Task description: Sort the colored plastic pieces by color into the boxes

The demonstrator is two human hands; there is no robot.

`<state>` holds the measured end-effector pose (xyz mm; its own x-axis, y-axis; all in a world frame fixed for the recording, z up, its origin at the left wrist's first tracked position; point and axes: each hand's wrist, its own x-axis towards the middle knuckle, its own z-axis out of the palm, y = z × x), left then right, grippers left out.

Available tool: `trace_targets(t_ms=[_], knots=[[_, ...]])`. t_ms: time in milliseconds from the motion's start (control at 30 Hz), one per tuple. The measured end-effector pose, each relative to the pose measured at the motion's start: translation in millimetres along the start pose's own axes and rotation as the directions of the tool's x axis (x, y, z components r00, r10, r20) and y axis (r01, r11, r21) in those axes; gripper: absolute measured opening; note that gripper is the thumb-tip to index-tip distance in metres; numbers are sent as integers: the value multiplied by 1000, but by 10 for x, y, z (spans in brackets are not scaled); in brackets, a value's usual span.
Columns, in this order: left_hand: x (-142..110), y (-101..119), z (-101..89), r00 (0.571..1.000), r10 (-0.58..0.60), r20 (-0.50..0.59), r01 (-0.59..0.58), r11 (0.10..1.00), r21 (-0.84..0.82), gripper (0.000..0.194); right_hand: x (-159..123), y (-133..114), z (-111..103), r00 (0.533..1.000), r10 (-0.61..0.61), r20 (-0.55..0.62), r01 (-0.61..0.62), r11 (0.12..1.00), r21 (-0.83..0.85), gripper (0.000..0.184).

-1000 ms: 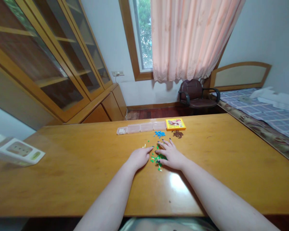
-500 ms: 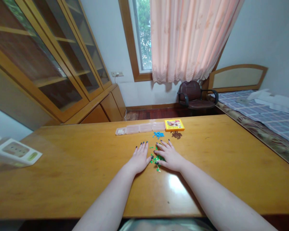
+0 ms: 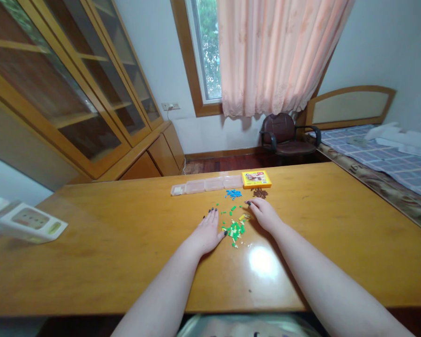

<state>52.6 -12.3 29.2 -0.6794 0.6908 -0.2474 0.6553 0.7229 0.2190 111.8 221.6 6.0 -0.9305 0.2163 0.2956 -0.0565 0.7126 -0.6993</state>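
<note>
My left hand [image 3: 206,232] lies flat on the table with its fingers stretched out. Its thumb touches the left edge of a loose pile of small green and cream building bricks [image 3: 235,230]. Beyond that pile, my right hand [image 3: 263,213] is low over the table with its fingers drawn together; whatever may be between the fingertips is too small to make out. A few yellow pieces [image 3: 244,217] lie just below the right hand. Farther back are a heap of blue bricks [image 3: 233,193] and a heap of brown bricks [image 3: 259,193].
A row of clear plastic trays [image 3: 205,185] stands behind the heaps, beside a yellow box [image 3: 257,179]. At the left of the wooden table [image 3: 108,262] is a white and clear container [image 3: 28,220]. An office chair [image 3: 284,133] stands past the far edge.
My right hand has lifted off the green pile and moved away toward the brown heap, its fingers closing. More green, cream and yellow pieces now show. My left hand stays nearly in place.
</note>
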Motion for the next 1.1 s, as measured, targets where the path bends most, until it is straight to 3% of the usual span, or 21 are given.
trace_targets(t_ms=[167, 300, 467, 600, 767, 900, 1100], knots=[[-72, 105, -137, 997, 47, -64, -48, 999, -10, 47, 48, 141, 5, 983, 159, -90, -142, 975, 172, 39], [-76, 167, -197, 988, 70, -141, -68, 998, 20, 40, 54, 140, -79, 985, 171, -8, -169, 979, 110, 35], [-21, 144, -168, 947, 227, -227, -237, 971, -20, 37, 7, 42, -163, 981, 81, 174, -68, 994, -80, 30], [-1, 117, -143, 939, 272, -209, -281, 960, -14, 35, -40, -87, -178, 951, -51, 306, 82, 993, -89, 32], [5, 127, -102, 919, 311, -242, -322, 947, -5, 44, -74, -228, -220, 917, -109, 383, 179, 972, -153, 32], [14, 135, -60, 931, 287, -226, -291, 957, 16, 49, -74, -246, -257, 903, -110, 414, 217, 951, -220, 27], [12, 108, -56, 954, 249, -168, -247, 968, 32, 43, -58, -227, -322, 931, -44, 362, 172, 929, -328, 42]])
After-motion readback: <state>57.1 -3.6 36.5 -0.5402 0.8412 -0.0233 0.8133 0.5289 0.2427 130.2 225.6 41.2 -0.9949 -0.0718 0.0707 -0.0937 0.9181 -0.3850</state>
